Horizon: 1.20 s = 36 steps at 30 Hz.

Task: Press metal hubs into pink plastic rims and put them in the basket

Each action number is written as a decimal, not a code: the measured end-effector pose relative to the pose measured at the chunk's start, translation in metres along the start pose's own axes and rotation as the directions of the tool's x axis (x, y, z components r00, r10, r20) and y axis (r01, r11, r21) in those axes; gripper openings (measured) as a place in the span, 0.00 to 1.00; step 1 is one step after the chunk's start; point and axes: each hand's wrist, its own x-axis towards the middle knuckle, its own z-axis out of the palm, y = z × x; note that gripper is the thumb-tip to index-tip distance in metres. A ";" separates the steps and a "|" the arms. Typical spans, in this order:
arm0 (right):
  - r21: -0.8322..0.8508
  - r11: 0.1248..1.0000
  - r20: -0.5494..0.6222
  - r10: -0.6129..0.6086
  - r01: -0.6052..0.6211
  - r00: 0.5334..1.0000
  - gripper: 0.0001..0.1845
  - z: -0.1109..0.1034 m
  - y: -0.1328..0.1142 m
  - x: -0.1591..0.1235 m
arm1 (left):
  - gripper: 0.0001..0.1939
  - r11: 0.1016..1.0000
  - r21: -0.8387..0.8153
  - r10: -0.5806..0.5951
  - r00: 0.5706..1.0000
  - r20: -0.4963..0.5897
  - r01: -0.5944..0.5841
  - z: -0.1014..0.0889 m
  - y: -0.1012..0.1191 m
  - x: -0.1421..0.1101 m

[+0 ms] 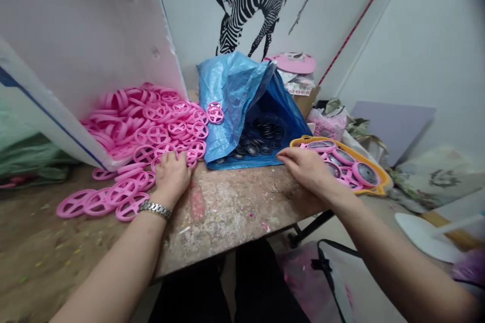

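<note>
My left hand [172, 174] lies at the front of a heap of pink spoked plastic wheels [157, 133]. Its fingers are spread over the nearest wheels, with the tips partly hidden among them. My right hand [305, 164] is just beside the mouth of a blue plastic bag [227, 86], thumb and forefinger drawn together; whether anything small sits between them cannot be made out. Dark round discs [257, 139] lie inside the bag. Beyond my right wrist, a yellow basket [382, 181] holds pink wheels with grey discs set in them.
A white foam box [166, 25] lies on its side, wheels spilling from it onto the worn table [227, 212]. More loose wheels [76, 203] are at left. Behind the basket are plastic bags [329, 121] and a carton [305, 101]. A bag with a black strap [329, 272] hangs below the table edge.
</note>
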 end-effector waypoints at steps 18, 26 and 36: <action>-0.280 0.958 0.138 0.104 -0.062 0.985 0.15 0.111 -0.046 0.079 | 0.13 0.993 0.012 0.116 0.993 0.030 -0.117 -0.003 0.006 -0.008; -0.297 0.954 0.121 0.078 -0.039 0.990 0.17 0.129 -0.044 0.095 | 0.14 0.962 -0.246 0.116 0.992 -0.040 -0.122 -0.009 0.000 -0.003; -0.090 0.988 -0.054 0.125 -0.129 0.991 0.13 0.116 -0.024 0.075 | 0.16 -0.005 -0.935 -0.031 0.935 0.354 0.354 0.000 0.014 -0.004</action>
